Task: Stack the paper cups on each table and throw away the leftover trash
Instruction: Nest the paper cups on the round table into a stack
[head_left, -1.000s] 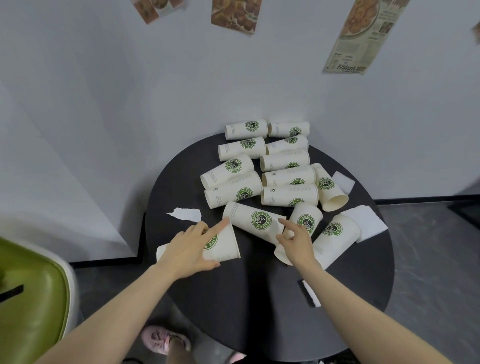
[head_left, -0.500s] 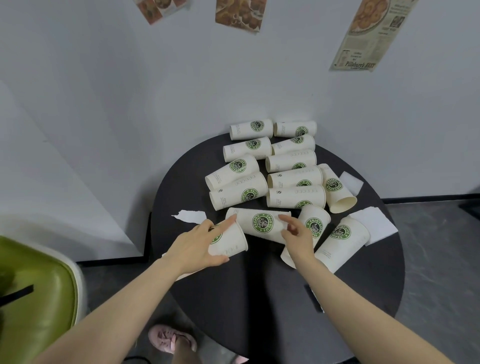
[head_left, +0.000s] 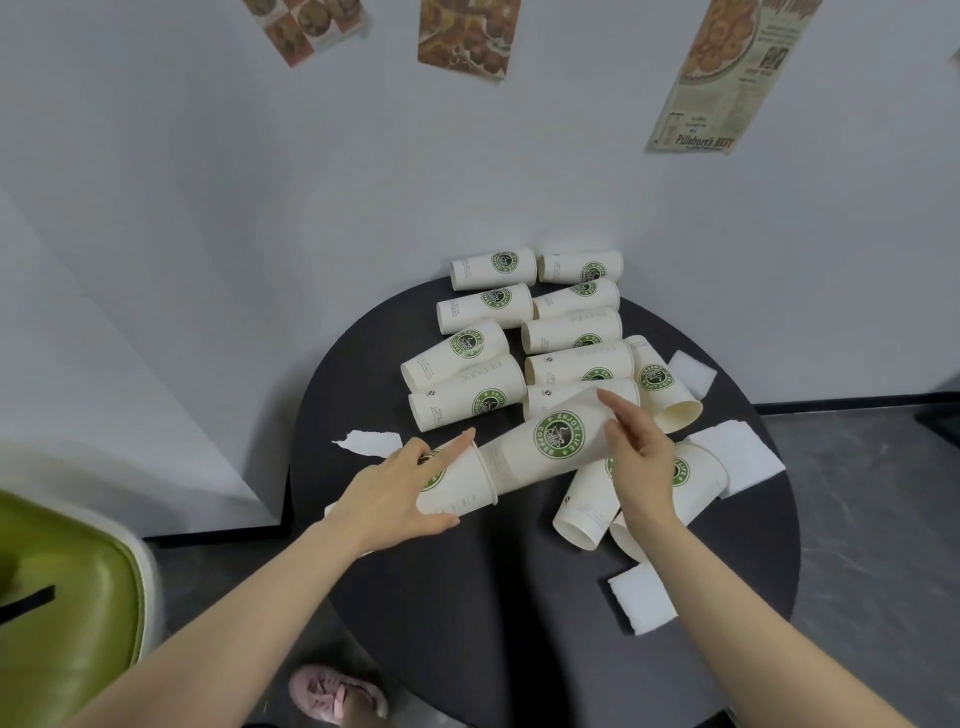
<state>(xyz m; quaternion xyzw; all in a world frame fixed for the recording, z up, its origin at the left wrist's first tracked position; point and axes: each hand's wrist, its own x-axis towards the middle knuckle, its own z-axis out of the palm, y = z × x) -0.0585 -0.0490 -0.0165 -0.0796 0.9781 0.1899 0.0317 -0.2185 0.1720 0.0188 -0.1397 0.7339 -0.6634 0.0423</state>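
Left hand: left hand (head_left: 395, 491) lies over a paper cup on its side, the near cup (head_left: 460, 483), thumb under its wall and fingers curled over the top, gripping it.
Right hand: right hand (head_left: 641, 467) holds the base end of a second cup (head_left: 550, 447), fingers wrapped round its wall, fingertips (head_left: 608, 400) at the far side.
Junction: second cup's narrow end sits at, or just inside, the near cup's rim (how deep it goes cannot be told), between the two hands.
Under right palm: two more cups (head_left: 587, 512), lying with mouths toward the person, partly hidden by the wrist.
Beyond the fingertips: loose cups (head_left: 571, 332) on their sides in two rough columns reaching the far edge of the table (head_left: 467, 597); one cup (head_left: 662, 384) lies angled, just right of the right fingertips.
Paper scraps: torn piece (head_left: 369, 441) just beyond the left knuckles; napkin (head_left: 737, 457) right of the right hand, touching a cup; smaller piece (head_left: 691, 371) farther off; another scrap (head_left: 641, 605) beside the right forearm.
Surroundings: green chair (head_left: 67, 597) left of the left arm; pink shoe (head_left: 322, 691) below; posters (head_left: 727, 78) on the wall.
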